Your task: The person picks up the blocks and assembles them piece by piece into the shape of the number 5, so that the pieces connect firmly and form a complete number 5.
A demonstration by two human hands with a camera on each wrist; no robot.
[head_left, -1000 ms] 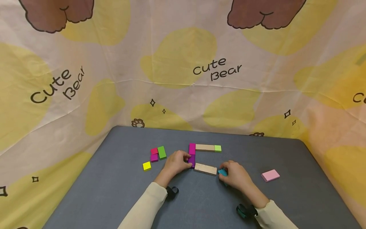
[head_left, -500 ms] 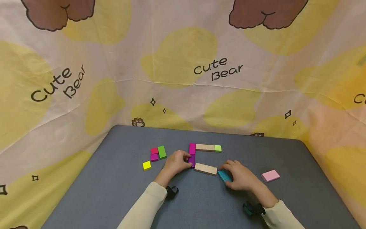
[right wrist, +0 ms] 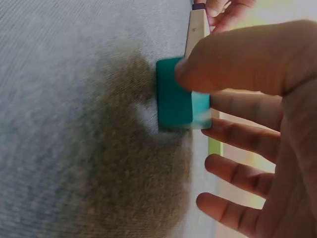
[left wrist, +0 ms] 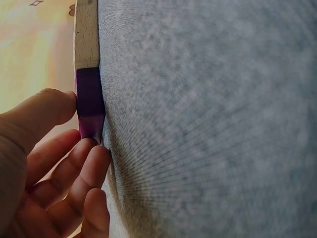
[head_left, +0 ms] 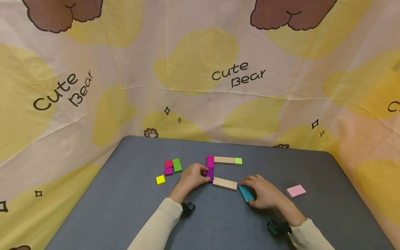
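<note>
My left hand (head_left: 191,177) pinches the purple block (head_left: 209,174) between thumb and fingers; in the left wrist view the thumb presses its side. Behind it lies a magenta block (head_left: 210,161), from which a wooden block (head_left: 224,160) runs right to a light green block (head_left: 238,161). Another wooden block (head_left: 225,184) extends right from the purple one, slightly slanted. At its right end my right hand (head_left: 264,192) grips a blue block (head_left: 246,194), set at an angle and partly covered by the fingers. The right wrist view shows the thumb on the blue block (right wrist: 174,94).
A pink block (head_left: 296,191) lies right of my right hand. To the left of my left hand are a green block (head_left: 177,165), a red block (head_left: 168,163), a small magenta block (head_left: 168,171) and a yellow block (head_left: 160,180). A printed cloth (head_left: 200,114) hangs behind the grey table (head_left: 125,208).
My right hand has shifted slightly right and toward me, and the blue block, mostly hidden before, now shows as a longer slanted piece. My left hand stays in place on the purple block.
</note>
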